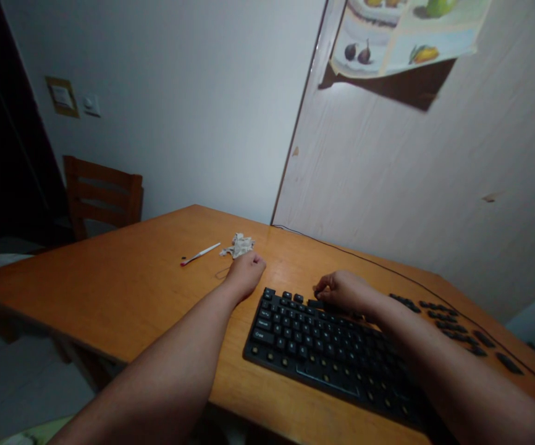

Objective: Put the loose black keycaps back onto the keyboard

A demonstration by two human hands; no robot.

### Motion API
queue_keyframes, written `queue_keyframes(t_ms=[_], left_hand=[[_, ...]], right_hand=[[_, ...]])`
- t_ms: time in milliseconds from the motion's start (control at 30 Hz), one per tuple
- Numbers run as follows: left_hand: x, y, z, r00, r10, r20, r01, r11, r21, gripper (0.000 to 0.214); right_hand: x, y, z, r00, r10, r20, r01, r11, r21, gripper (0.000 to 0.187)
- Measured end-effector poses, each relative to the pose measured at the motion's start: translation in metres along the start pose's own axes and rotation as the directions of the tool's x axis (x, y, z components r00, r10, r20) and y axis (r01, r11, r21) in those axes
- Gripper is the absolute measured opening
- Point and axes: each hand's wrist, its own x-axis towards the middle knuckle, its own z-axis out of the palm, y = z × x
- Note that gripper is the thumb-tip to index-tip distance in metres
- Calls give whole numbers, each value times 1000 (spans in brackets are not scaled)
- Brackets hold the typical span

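Note:
A black keyboard (304, 334) lies on the wooden table; keycaps are absent from its bottom row and other spots, where small bare posts show. My right hand (344, 290) is over the keyboard's top row, its thumb and fingertips pinched on a small dark keycap (317, 293). Left of the keyboard, my left hand (246, 272) is closed in a fist near the table, and whatever it may hold is hidden. Just beyond that fist sits a crumpled greyish cloth or tissue (240, 245).
A toothbrush (201, 254) lies to the left beside a tiny dark piece (183, 258). Loose black keycaps (453, 324) are grouped in rows at the right. A thin cable (369, 254) runs along the wall side. A wooden chair (103, 191) stands beyond the table's left side.

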Motion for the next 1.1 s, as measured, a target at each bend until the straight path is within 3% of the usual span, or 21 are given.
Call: queue_keyframes(t_ms=[300,467,533,733,1100], left_hand=[[0,-1,0,1000,-5,5,6,1000,-22,15],[0,-1,0,1000,-13,2,13,1000,-13,14],[0,1,-1,1000,-10,2,10,1000,-8,14],[2,1,0,1000,-18,-1,18,1000,-6,15],[1,1,1,1000,-8,-12,8,1000,7,14]], right_hand=[[-7,-6,-6,998,21,-55,-23,999,-23,26],[-44,-25,-18,995,-13,-95,12,1000,-17,28],[-67,-37,-18,985,-102,-137,108,993,38,23],[-116,-64,1,963,-220,-156,227,974,22,13],[-132,-71,26,959,-229,-167,223,973,-54,16]])
